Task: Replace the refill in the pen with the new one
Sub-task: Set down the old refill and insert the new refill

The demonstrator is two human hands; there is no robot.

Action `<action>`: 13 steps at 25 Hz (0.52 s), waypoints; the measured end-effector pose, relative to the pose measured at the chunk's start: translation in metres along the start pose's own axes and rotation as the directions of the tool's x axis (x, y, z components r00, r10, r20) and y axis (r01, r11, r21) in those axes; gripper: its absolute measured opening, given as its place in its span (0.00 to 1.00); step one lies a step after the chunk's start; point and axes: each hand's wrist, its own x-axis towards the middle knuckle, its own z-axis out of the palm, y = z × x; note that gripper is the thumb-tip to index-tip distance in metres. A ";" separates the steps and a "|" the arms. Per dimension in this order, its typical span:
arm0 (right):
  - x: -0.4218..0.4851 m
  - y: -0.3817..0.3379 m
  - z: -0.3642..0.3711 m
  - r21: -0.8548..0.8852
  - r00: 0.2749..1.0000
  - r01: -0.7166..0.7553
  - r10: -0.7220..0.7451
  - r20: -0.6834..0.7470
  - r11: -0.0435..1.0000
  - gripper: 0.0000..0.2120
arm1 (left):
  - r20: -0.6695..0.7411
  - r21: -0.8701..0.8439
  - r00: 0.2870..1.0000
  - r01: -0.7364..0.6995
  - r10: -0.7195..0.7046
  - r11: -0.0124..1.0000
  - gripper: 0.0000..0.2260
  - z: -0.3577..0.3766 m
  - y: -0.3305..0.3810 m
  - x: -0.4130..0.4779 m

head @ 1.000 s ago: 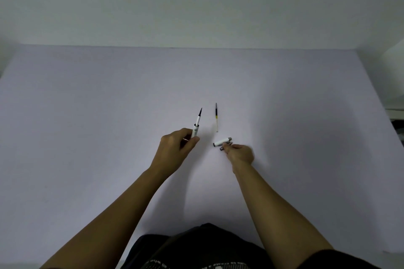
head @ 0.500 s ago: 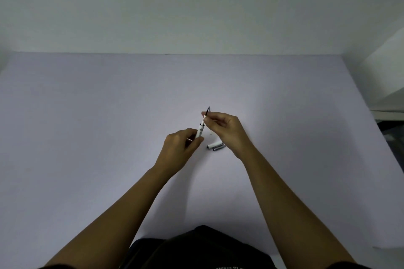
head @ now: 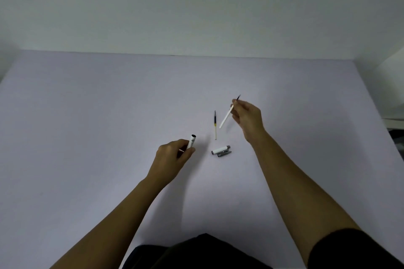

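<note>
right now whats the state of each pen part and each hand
pen barrel: refill out, open end up, gripped in left hand
pulled refill: off the table, pinched in right hand
spare refill: lying on table, untouched
pen cap: lying on table
grey tip piece: beside cap

No text, label, brand, number or sign can be read. The white pen barrel held in the left hand carries a small dark marking on its side, but it is too small and blurred to make out as letters.
</note>
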 end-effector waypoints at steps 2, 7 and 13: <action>0.016 0.019 0.001 -0.267 1.000 -0.014 0.008 -0.025 0.964 0.09 | -0.013 -0.013 1.000 0.021 -0.021 1.000 0.07 -0.002 -0.001 0.006; 0.040 0.045 0.012 -0.540 0.997 0.023 -0.056 -0.044 0.842 0.13 | -0.017 -0.022 0.998 0.067 -0.068 0.997 0.07 -0.005 -0.010 0.019; 0.056 0.058 0.022 -0.637 0.998 -0.006 -0.031 -0.046 0.771 0.15 | 0.000 -0.016 0.996 0.084 -0.084 0.996 0.06 -0.001 -0.017 0.030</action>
